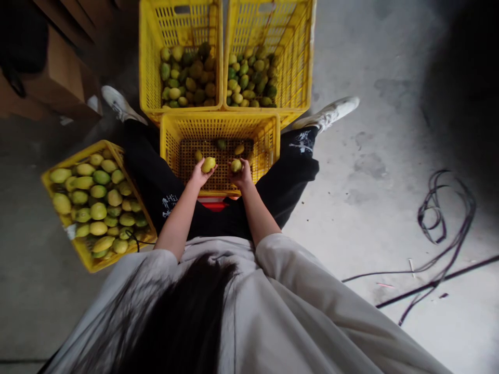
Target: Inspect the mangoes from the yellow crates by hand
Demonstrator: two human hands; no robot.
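Over the near yellow crate point(220, 120) between my legs, my left hand point(199, 174) holds a yellow lemon point(208, 164). To its right, my right hand point(243, 175) has its fingers around a greener lemon point(236, 165). The two hands are apart, both near the crate's front side. Below them a few loose lemons lie on the crate's grid bottom, among them a dark green one point(221, 144) and a yellowish one point(239, 149).
Two tall yellow crates point(223, 101) with green and yellow lemons stand beyond the near crate. A full crate of lemons point(83, 254) sits at the left. Cardboard boxes point(58, 72) are at upper left; black cables point(460, 239) lie on the floor at right.
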